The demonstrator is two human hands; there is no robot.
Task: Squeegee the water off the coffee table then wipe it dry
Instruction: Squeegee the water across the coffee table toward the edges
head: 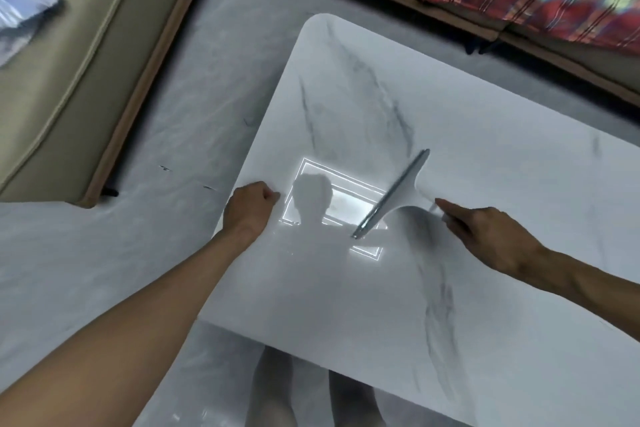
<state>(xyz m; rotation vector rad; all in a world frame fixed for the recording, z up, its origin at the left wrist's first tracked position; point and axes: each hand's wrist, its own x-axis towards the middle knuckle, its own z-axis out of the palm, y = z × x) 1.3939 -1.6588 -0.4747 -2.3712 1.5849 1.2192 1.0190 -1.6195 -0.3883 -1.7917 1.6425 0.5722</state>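
Head view, and I've got the squeegee gripped by its handle in my right hand, blade down on the marble-look coffee table, its long edge running diagonally from near-left to far-right. My left hand is curled into a loose fist holding nothing, resting at the table's left edge just beside the ceiling-light reflection. I'd judge the pull goes left toward that edge, close by, with bare floor beyond and the sofa well apart.
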